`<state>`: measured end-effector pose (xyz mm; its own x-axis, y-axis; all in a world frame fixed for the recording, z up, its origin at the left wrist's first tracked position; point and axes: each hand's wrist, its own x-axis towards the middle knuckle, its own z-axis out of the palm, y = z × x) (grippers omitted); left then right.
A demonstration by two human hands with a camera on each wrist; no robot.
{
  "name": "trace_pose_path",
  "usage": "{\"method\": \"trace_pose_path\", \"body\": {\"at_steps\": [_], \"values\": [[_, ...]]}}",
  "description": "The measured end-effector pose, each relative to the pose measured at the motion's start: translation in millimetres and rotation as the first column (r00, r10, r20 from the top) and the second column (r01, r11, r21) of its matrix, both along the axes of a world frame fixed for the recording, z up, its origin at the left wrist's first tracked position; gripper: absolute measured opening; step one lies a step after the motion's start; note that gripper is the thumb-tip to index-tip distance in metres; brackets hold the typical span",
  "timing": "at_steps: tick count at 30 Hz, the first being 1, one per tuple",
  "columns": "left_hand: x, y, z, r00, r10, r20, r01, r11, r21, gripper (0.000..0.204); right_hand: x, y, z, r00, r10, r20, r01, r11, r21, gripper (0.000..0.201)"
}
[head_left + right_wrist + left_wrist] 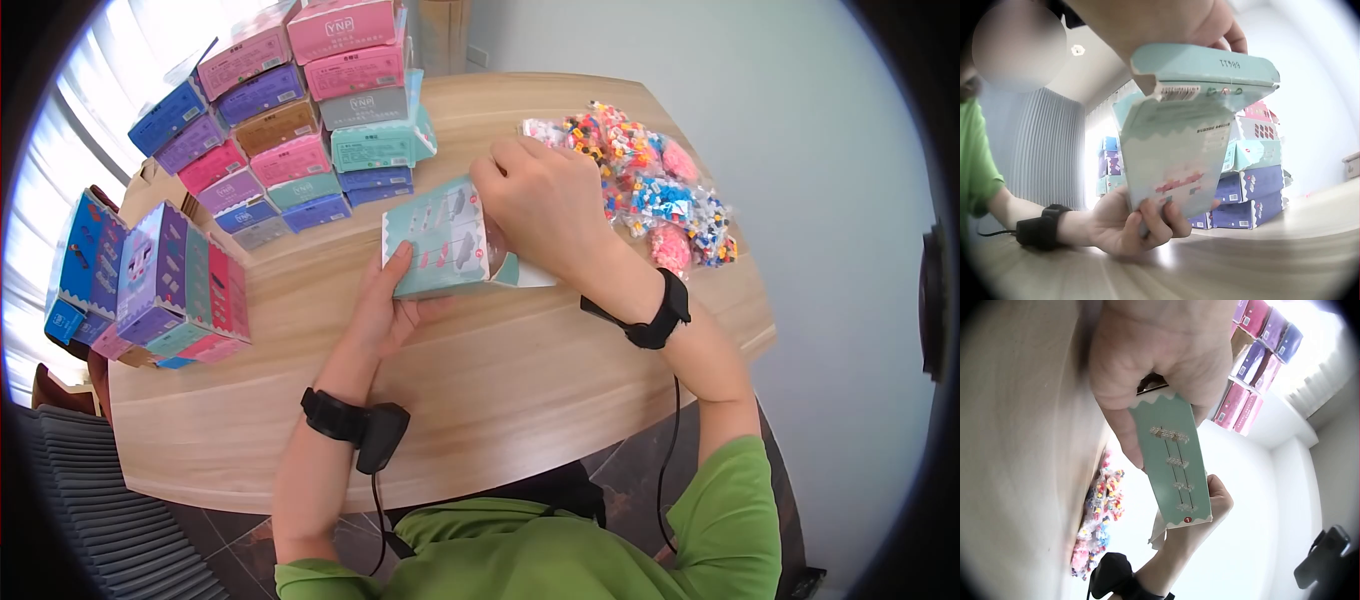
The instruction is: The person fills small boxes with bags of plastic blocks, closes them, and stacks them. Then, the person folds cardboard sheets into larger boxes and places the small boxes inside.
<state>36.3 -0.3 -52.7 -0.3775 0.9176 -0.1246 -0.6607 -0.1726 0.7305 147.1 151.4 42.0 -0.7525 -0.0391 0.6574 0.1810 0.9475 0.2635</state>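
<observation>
A mint-green cardboard box (425, 245) with printed brick pictures is held above the table. My left hand (378, 312) grips its lower left end, thumb on the printed face and fingers underneath. At the other end, an end flap (1210, 67) stands folded outward. My right hand (545, 200) bends over that end and holds the box by its edge beside the flap; its fingertips are partly hidden behind the cardboard. In the left wrist view, the box's narrow side (1175, 462) faces the camera.
Stacked coloured boxes (290, 155) rise at the back left of the wooden table (470, 400). More boxes (165, 280) stand at the left edge. Several clear bags of small coloured bricks (660, 200) lie in a heap at the right. A cable (668, 470) hangs from the right wrist camera.
</observation>
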Motion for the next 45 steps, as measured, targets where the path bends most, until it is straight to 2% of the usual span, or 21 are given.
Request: {"method": "trace_pose_path", "body": {"at_steps": [3,6,9,13,15,18,21,24,27,30,32,34,36,39,41,45], "values": [[2,0,2,0.999,0.009,-0.032,-0.009,1.000,-0.009,0.040,-3,5,-4,0.997,0.021,-0.071,-0.025,0.997,-0.066,0.021],[4,2,4,0.994,0.033,-0.103,-0.038,0.998,-0.046,0.041,-7,4,-8,0.997,0.010,-0.082,-0.014,0.998,-0.055,0.025],[5,2,2,0.989,0.052,-0.138,-0.058,0.998,-0.039,0.042,-3,-6,-6,0.990,-0.041,0.133,0.057,0.991,-0.124,0.029],[3,2,4,0.997,0.033,-0.071,-0.033,0.999,-0.001,0.041,9,-5,-3,0.983,0.132,0.127,-0.093,0.959,-0.269,0.031],[1,2,2,0.998,0.028,-0.058,-0.028,1.000,0.001,0.041,14,6,-2,0.971,0.232,0.059,-0.193,0.905,-0.378,0.031],[0,2,1,0.998,0.037,-0.054,-0.037,0.999,-0.001,0.041,16,21,-4,0.957,0.251,0.146,-0.146,0.851,-0.504,0.022],[0,2,3,0.999,0.040,-0.032,-0.040,0.999,0.001,0.041,13,28,-15,0.943,0.327,-0.056,-0.283,0.706,-0.649,0.016],[0,0,3,0.999,0.030,-0.011,-0.030,0.999,0.011,0.042,14,31,-9,0.932,0.362,-0.034,-0.251,0.576,-0.778,0.016],[0,-1,3,1.000,0.021,0.010,-0.021,0.999,0.032,0.042,19,32,3,0.912,0.408,0.040,-0.167,0.458,-0.873,0.024],[-3,-1,-3,0.996,0.034,0.080,-0.037,0.999,0.040,0.042,25,18,7,0.830,0.556,0.036,-0.365,0.592,-0.718,0.044],[-5,-2,-3,0.995,0.045,0.091,-0.050,0.997,0.060,0.042,28,3,-11,0.890,0.449,0.080,-0.317,0.735,-0.600,0.049],[-4,-2,-4,0.996,0.054,0.076,-0.059,0.997,0.053,0.042,27,-2,-20,0.915,0.394,0.081,-0.276,0.761,-0.587,0.052],[-5,-1,-3,0.995,0.062,0.075,-0.066,0.996,0.052,0.042,23,0,-21,0.912,0.407,0.059,-0.259,0.680,-0.685,0.052],[-5,-2,-3,0.993,0.069,0.098,-0.075,0.995,0.058,0.042,18,0,-17,0.927,0.373,0.031,-0.254,0.690,-0.678,0.050],[-6,-2,-5,0.993,0.058,0.098,-0.064,0.996,0.067,0.043,15,-3,-21,0.944,0.328,-0.028,-0.274,0.734,-0.622,0.050],[-4,-1,-2,0.992,0.120,-0.027,-0.119,0.992,0.052,0.043,11,-12,-22,0.943,0.286,-0.168,-0.332,0.813,-0.478,0.046]]}}
